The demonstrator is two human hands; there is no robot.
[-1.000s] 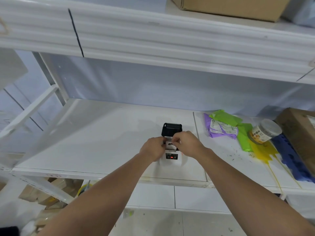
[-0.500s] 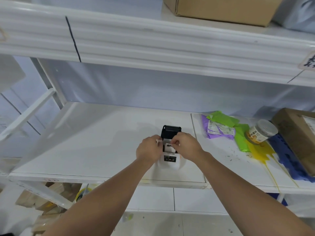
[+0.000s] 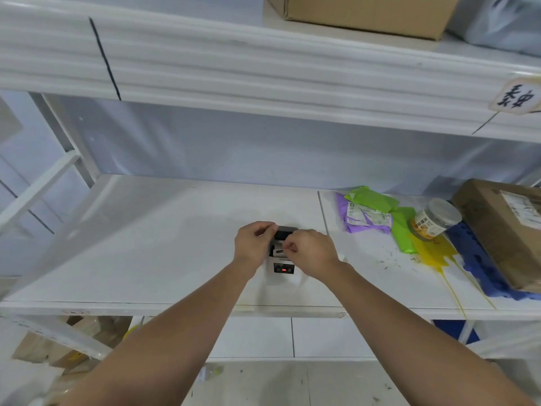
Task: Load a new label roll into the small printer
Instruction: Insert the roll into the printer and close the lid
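Observation:
The small white printer (image 3: 283, 275) sits on the shelf near its front edge, a red light showing on its dark front panel. Its black lid (image 3: 286, 232) is hinged up at the back. Under the lid, a bit of white label paper with black print (image 3: 277, 252) shows in the roll bay. My left hand (image 3: 254, 244) curls around the lid's left edge. My right hand (image 3: 313, 253) covers the printer's right side, thumb and forefinger pinched together at the label paper. The roll itself is mostly hidden by my hands.
The white shelf board (image 3: 146, 244) runs left of the printer. To the right lie purple and green mailer bags (image 3: 369, 212), a clear-lidded jar (image 3: 434, 219), yellow and blue bags (image 3: 433, 253), and a cardboard box (image 3: 506, 227). An upper shelf (image 3: 263, 68) hangs overhead.
Both hands have shifted farther back over the printer. The left hand left the label slot and now grips the lid, which sits lower between my hands than before.

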